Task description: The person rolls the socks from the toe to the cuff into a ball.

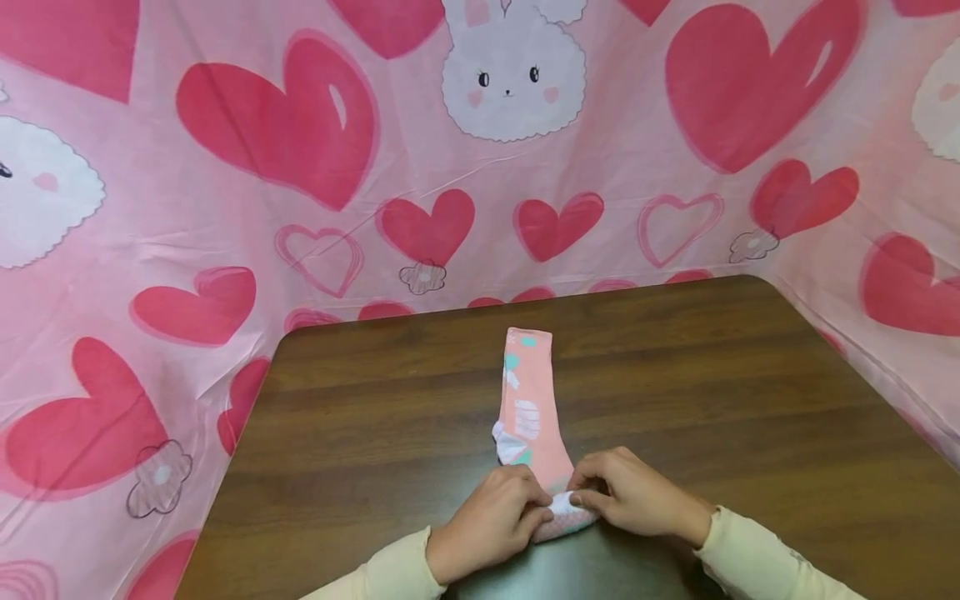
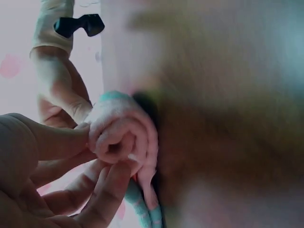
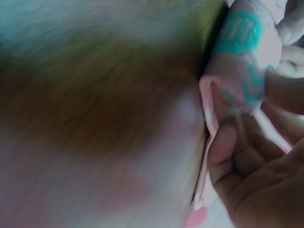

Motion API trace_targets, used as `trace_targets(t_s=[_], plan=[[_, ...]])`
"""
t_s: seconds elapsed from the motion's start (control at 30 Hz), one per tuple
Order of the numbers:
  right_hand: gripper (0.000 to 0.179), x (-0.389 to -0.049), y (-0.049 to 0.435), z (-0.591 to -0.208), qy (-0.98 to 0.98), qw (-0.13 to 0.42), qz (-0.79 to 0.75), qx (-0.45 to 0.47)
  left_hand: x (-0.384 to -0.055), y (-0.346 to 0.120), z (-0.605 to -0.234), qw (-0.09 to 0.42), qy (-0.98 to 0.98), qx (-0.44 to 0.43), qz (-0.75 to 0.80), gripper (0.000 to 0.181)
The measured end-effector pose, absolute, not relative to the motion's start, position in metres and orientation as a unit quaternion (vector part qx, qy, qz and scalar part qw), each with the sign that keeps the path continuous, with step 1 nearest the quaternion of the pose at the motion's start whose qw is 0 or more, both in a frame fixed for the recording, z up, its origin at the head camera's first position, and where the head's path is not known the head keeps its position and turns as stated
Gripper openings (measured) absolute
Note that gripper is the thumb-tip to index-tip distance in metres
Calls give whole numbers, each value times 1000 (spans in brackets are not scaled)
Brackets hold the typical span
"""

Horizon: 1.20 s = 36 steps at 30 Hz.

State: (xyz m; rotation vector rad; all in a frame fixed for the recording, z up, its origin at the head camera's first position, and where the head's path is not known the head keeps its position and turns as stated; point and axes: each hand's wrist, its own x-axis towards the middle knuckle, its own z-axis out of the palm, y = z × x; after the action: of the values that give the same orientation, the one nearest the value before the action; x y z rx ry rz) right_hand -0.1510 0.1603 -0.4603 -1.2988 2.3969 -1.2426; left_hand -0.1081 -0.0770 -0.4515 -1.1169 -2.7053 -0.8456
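Observation:
A pink sock with white and teal patches lies lengthwise on the wooden table, its cuff toward the back. Its near end is rolled up; the left wrist view shows the spiral end of the roll. My left hand pinches the roll's left end between thumb and fingers. At the right end my right hand pinches the roll too, thumb on the near side. In the right wrist view, teal marks show on the roll's outer side, with the flat part of the sock beneath it.
The brown wooden table has rounded far corners. Behind and beside it hangs a pink cloth printed with red hearts and white bunnies. Pale sleeves cover both forearms.

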Motion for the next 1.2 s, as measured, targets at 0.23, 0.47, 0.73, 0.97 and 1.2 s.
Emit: trace_targets(t_s=[0.23,0.47,0.73,0.97,1.2], plan=[[17,-147,152,-459,845,30,-368,-387,-110,-73,-452,110,-873,-416,-230,8],[17,-138,152,-457,847,-95,-276,-443,-104,-66,-451,180,-855,-484,-34,12],[40,-131,177,-461,759,-212,-107,-607,-102,-72,-453,202,-842,-500,35,6],[32,-132,180,-475,753,-220,-140,-604,-102,-72,-457,191,-845,-499,27,20],[27,-132,172,-474,768,-212,-157,-584,-103,-73,-461,206,-845,-493,11,11]])
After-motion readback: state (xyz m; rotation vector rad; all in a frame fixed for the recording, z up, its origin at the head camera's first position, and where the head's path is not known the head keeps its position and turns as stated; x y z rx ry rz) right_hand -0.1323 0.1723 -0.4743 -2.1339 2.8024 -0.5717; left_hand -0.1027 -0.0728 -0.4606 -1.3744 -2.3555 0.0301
